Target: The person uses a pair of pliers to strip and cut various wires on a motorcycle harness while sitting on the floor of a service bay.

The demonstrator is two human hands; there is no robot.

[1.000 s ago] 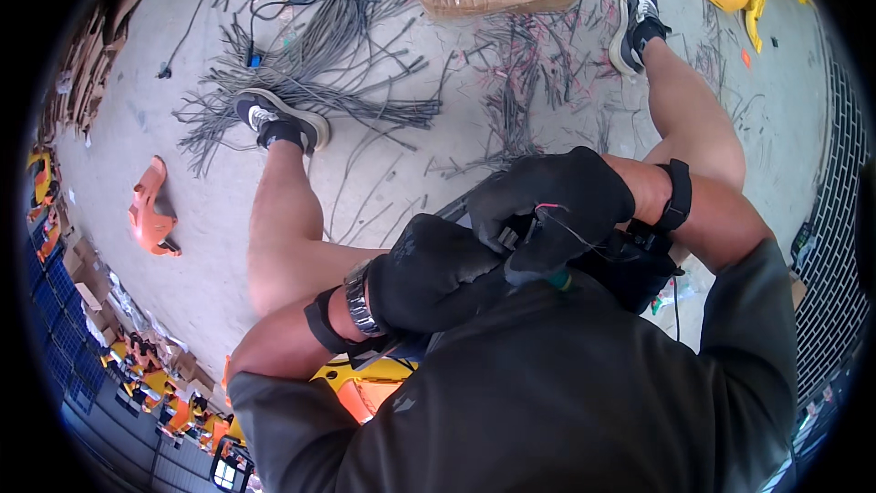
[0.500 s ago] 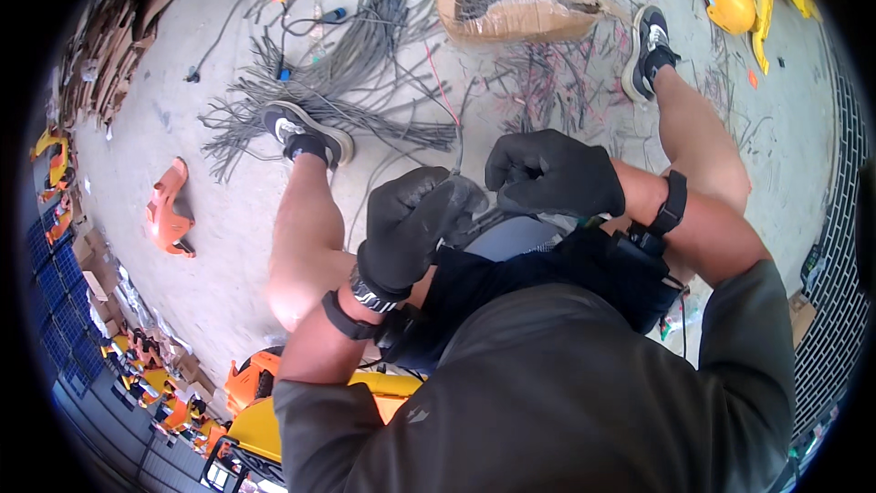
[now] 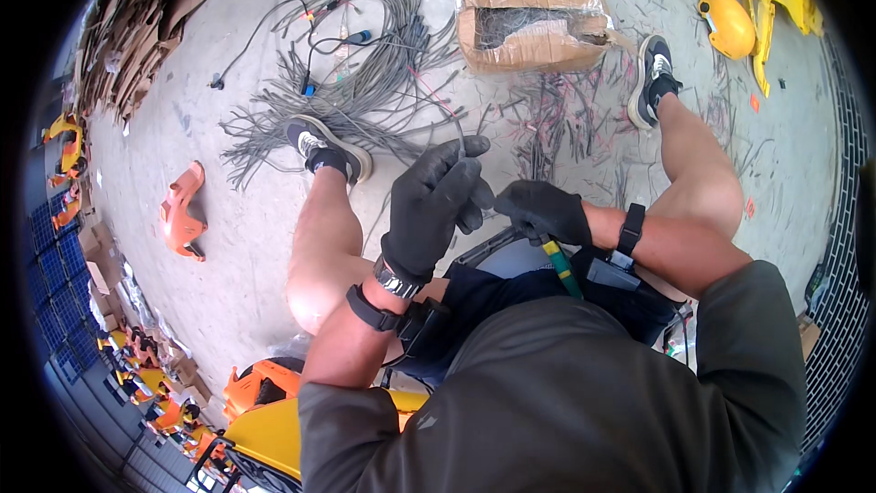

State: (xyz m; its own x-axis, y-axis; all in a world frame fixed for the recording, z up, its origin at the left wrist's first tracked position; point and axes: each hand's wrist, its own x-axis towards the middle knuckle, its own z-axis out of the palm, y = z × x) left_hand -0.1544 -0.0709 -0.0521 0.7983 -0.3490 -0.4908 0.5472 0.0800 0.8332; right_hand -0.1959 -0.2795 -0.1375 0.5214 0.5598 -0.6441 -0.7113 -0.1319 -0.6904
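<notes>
My left hand (image 3: 431,205), in a black glove, pinches a thin grey cable (image 3: 460,132) between thumb and fingers; a short length stands up above the fingertips. Close beside it on the right, my gloved right hand (image 3: 545,210) is closed round a tool with a green and yellow handle (image 3: 560,267). The handle sticks out toward my lap, while the tool's working end is hidden by the glove. The fingertips of both hands almost meet above my lap.
Beyond my left foot lies a large heap of grey cables (image 3: 365,82) with some blue connectors. Ahead stands a torn cardboard box (image 3: 534,41), with cut cable scraps (image 3: 552,119) before it. An orange plastic shell (image 3: 183,210) lies left; yellow parts (image 3: 730,26) lie far right.
My left hand has turned more upright, with the cable still in it. My right hand has shifted lower, and the green and yellow handle now shows. The view has shifted slightly.
</notes>
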